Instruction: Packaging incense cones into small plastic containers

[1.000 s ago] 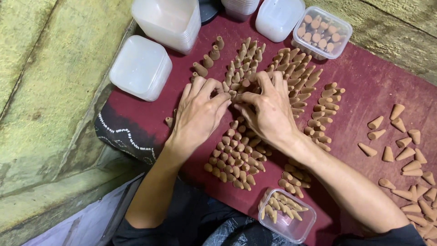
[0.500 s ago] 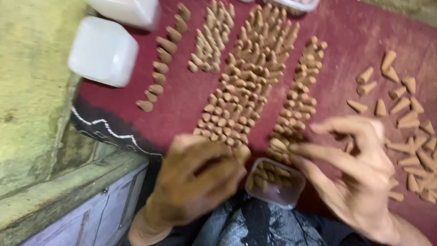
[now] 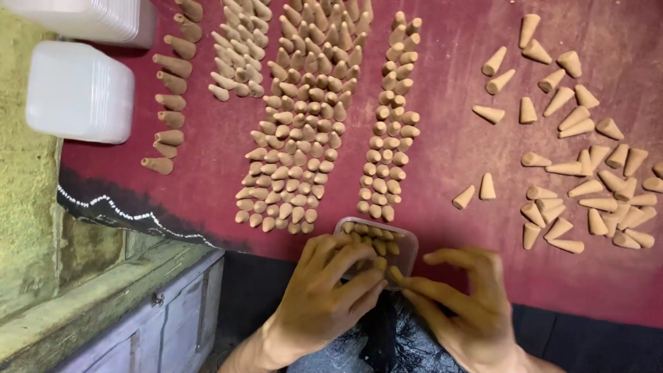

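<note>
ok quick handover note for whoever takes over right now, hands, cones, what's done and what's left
Left hand: fingers over the clear box of cones, gripping its near side.
Right hand: fingertips at the box's right edge; whether it holds a cone is unclear.
Done: box looks nearly full; standing cones in rows on the red cloth.
Left: loose cones lying at right; white tubs top left.
</note>
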